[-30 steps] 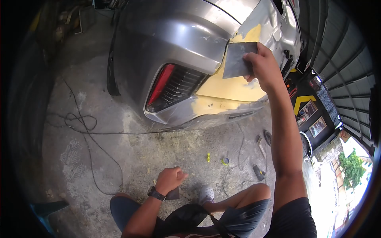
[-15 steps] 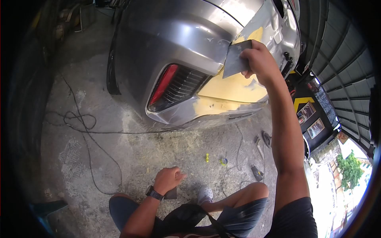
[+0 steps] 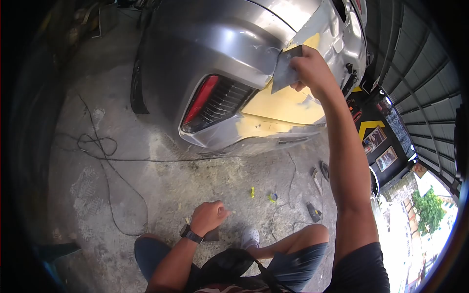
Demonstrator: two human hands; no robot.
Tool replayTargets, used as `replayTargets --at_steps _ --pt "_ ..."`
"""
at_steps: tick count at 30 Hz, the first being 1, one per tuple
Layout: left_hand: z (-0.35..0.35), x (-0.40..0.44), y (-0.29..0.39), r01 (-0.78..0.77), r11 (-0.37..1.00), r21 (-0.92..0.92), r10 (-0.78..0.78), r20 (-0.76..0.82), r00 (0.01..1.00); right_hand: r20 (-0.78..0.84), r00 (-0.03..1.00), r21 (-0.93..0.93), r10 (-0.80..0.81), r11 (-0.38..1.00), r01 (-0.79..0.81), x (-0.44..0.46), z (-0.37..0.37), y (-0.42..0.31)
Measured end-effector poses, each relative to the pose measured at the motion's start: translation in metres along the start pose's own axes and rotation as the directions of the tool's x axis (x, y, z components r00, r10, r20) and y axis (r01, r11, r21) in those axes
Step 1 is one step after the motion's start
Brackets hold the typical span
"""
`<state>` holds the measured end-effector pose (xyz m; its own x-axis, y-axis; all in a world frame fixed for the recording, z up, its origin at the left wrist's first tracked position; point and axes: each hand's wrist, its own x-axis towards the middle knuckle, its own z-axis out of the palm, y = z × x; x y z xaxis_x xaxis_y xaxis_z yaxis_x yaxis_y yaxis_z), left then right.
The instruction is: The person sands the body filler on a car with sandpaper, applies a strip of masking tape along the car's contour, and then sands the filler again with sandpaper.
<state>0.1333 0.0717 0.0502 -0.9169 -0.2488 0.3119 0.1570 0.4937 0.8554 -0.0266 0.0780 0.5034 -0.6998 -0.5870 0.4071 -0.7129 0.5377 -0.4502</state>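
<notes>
My right hand [image 3: 311,71] grips a flat dark grey sheet [image 3: 285,70] between thumb and fingers. The sheet lies tilted against the car's body, at the seam beside the yellow filler [image 3: 278,105]. Left of it is the red and black tail light [image 3: 217,102] in the grey bumper [image 3: 185,53]. My left hand [image 3: 208,218], with a watch on the wrist, is closed low over the floor, above my lap. A small dark piece [image 3: 212,235] shows below that hand, mostly hidden by it.
A thin cable [image 3: 117,183] loops over the concrete floor [image 3: 161,185] at the left. Small yellow items [image 3: 252,192], a dark tool [image 3: 313,212] and another cable lie on the floor at the right. My shoe [image 3: 250,237] is between my knees.
My right hand and the sheet have moved left and slightly up along the panel, and the sheet is more tilted. My left hand stays closed in nearly the same place.
</notes>
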Motion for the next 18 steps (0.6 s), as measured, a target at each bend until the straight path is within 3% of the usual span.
replayTargets --at_steps 3,5,7,9,11,12,13,14,15,16,17,18 --pt "0.009 0.000 -0.005 -0.026 0.999 -0.026 0.024 -0.058 0.998 -0.068 0.996 0.015 -0.065 0.998 0.066 -0.006 0.007 0.006" --pt "0.009 0.000 -0.008 -0.073 0.996 0.051 0.072 0.015 0.997 -0.002 0.999 -0.035 -0.049 0.998 0.048 -0.024 -0.004 0.006" --pt "0.006 0.001 -0.010 -0.101 0.989 0.109 0.095 0.062 0.994 0.065 0.982 -0.197 -0.177 0.963 0.186 -0.066 -0.012 0.011" --pt "0.006 0.005 -0.014 -0.131 0.978 0.162 0.115 0.106 0.988 0.111 0.944 -0.172 -0.310 0.930 0.326 -0.115 -0.013 0.029" --pt "0.010 0.010 -0.022 0.045 0.941 -0.336 0.005 0.146 0.989 0.101 0.991 -0.263 -0.092 0.958 0.115 -0.169 0.003 0.063" --pt "0.006 0.011 -0.016 0.041 0.941 -0.337 0.007 0.142 0.990 0.130 0.992 -0.208 0.003 0.978 0.025 -0.195 0.025 0.094" --pt "0.000 0.012 -0.003 0.126 0.782 -0.610 -0.042 0.151 0.988 0.158 0.983 -0.158 0.098 0.985 -0.073 -0.221 0.046 0.125" --pt "-0.006 0.012 0.009 0.194 0.541 -0.819 -0.086 0.176 0.981 0.185 0.964 -0.116 0.191 0.978 -0.172 -0.248 0.067 0.156" --pt "-0.011 0.012 0.019 0.193 0.543 -0.817 -0.089 0.173 0.981 0.228 0.945 0.000 0.236 0.970 -0.243 -0.268 0.088 0.170" --pt "-0.015 0.012 0.028 0.201 0.450 -0.870 -0.095 0.177 0.980 0.269 0.921 0.110 0.280 0.942 -0.318 -0.289 0.109 0.183" --pt "-0.016 0.011 0.030 0.206 0.351 -0.914 -0.103 0.181 0.978 0.333 0.897 0.358 0.291 0.841 -0.406 -0.306 0.126 0.193" --pt "-0.011 0.011 0.024 0.210 0.349 -0.913 -0.111 0.183 0.977 0.388 0.859 0.333 0.333 0.818 -0.468 -0.325 0.141 0.214"
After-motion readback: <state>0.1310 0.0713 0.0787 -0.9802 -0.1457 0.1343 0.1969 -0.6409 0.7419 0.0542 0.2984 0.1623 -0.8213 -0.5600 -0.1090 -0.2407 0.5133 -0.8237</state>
